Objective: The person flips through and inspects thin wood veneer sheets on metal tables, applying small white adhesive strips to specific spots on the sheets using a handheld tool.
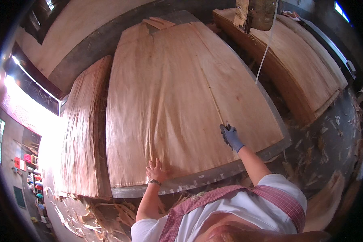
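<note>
A wide sheet of pale wood veneer [181,92] lies before me, with long raised wrinkles left of its middle. My left hand [156,172] is bare, its fingers spread flat on the sheet near the front edge, at the foot of the wrinkles. My right hand [231,137], in a blue-grey glove with dark fingertips, is closed over the right part of the sheet. From its fingers a thin tan stick [211,93] with dark marks runs away from me along the veneer. The fingers partly hide its near end.
A grey tabletop edge [213,173] shows under the sheet. Veneer stacks stand at the left [82,133] and far right [300,64]. A white cord [266,52] hangs at the back right. Wood scraps [97,218] litter the floor; torn veneer strips [159,23] lie at the far end.
</note>
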Motion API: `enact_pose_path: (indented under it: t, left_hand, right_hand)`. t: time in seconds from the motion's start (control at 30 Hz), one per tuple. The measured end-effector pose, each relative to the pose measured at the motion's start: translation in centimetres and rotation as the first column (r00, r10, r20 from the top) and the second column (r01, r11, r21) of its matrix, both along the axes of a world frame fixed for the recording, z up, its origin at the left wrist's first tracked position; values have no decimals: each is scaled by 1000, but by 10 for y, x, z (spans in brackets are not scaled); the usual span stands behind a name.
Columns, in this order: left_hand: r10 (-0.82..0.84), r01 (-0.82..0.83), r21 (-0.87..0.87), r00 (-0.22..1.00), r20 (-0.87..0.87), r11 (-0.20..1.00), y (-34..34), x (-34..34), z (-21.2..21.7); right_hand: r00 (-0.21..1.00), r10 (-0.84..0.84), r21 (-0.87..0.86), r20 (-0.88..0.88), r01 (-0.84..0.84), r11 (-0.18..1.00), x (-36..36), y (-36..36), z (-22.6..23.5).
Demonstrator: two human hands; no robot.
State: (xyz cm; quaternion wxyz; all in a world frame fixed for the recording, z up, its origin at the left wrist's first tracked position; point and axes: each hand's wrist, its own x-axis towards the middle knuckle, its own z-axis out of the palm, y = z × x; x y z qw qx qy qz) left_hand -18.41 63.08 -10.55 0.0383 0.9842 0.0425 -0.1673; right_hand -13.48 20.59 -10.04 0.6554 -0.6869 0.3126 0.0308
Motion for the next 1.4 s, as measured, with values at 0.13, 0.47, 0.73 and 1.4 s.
enact_pose_path:
  t: [0.13,0.47,0.73,1.4]
  left_hand:
    - [33,-34,33,999,33,999,17,3,-14]
    - [18,-5,79,986,-167,997,-27,26,35]
    - [-78,67,-92,989,-127,994,-136,-39,31]
    - [831,-665,-637,44,-555,-391,-454,-96,-46]
  right_hand:
    - [994,-109,41,1,109,993,-33,-15,-3]
    - [995,-76,-697,62,98,710,-223,-105,-96]
    - [989,-87,-801,-121,-45,597,-293,-193,-53]
    - [966,-109,-889,-236,-260,-378,-169,-922,35]
